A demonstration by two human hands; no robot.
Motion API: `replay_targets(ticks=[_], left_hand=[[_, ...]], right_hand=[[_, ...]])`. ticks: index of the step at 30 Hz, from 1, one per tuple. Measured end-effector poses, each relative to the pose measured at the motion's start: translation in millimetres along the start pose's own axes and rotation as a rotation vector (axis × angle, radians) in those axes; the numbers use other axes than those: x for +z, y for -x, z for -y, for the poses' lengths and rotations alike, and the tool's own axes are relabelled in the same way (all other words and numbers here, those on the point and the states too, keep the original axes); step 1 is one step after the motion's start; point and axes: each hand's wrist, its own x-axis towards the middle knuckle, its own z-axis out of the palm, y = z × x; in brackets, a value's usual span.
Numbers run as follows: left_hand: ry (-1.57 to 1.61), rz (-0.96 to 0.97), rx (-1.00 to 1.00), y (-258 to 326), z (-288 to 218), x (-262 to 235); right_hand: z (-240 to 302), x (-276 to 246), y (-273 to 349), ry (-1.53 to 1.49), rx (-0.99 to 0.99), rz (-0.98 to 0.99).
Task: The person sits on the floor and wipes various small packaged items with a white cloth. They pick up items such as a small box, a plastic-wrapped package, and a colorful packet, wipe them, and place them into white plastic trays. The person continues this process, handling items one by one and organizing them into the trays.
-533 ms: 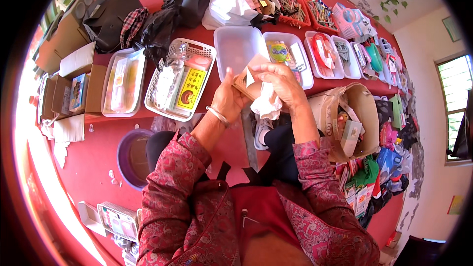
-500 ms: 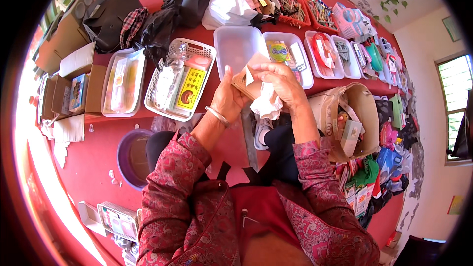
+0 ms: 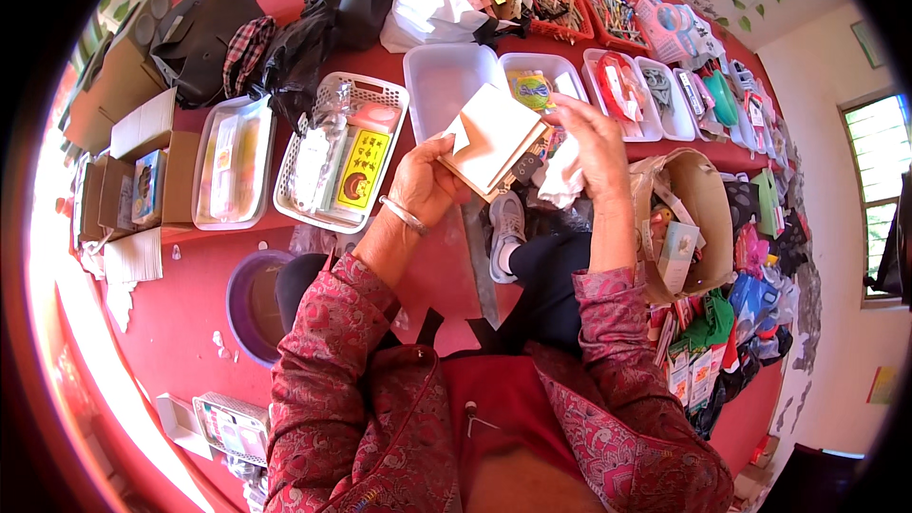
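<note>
A small notebook (image 3: 489, 144) with cream-coloured pages is in front of me, tilted and apparently lying open. My left hand (image 3: 425, 180) grips its left edge, the thumb on top of the page. At its right edge a patterned strip shows. My right hand (image 3: 600, 147) is closed around a crumpled white tissue (image 3: 564, 177), just right of the notebook, with its fingertips near the notebook's upper right corner. Behind the notebook stands a translucent white bin (image 3: 446, 76). Beside that is another bin (image 3: 562, 65) with a yellow-green packet in it.
To the left are a white basket (image 3: 388, 93) of packets and a shallow white tub (image 3: 269, 142). Red baskets (image 3: 591, 30) of pens stand at the back. A cardboard box (image 3: 711, 195) sits at right, and a purple basin (image 3: 249, 309) lies low at left.
The notebook has turned so its cream pages face up toward me. My right hand has moved right with the tissue, away from the notebook's middle.
</note>
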Motion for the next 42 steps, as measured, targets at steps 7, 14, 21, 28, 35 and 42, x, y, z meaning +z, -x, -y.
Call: replay_targets(ticks=[7,14,21,28,35,42], left_hand=[[0.024,0.050,0.060,-5.7,-2.6,-0.2],[0.098,-0.066,0.145,-6.3,2.1,5.7],[0.074,-0.010,0.012,-5.3,-3.1,5.5],[0.137,0.192,0.060,-2.6,-0.6,13.0],[-0.024,0.189,0.203,0.7,25.7,5.3],[-0.029,-0.019,0.191,14.1,8.0,11.3]], right_hand=[[-12.6,20.7,2.0,0.244,-0.075,0.225],[-6.4,40.0,17.4,0.077,-0.152,0.143],[2.8,40.3,18.8,-0.143,-0.049,0.188],[-40.0,18.6,-3.6,-0.590,0.419,-0.029],[-32.7,44.8,9.9,-0.698,0.300,-0.134],[-15.0,47.7,22.6,-0.323,0.299,0.129]])
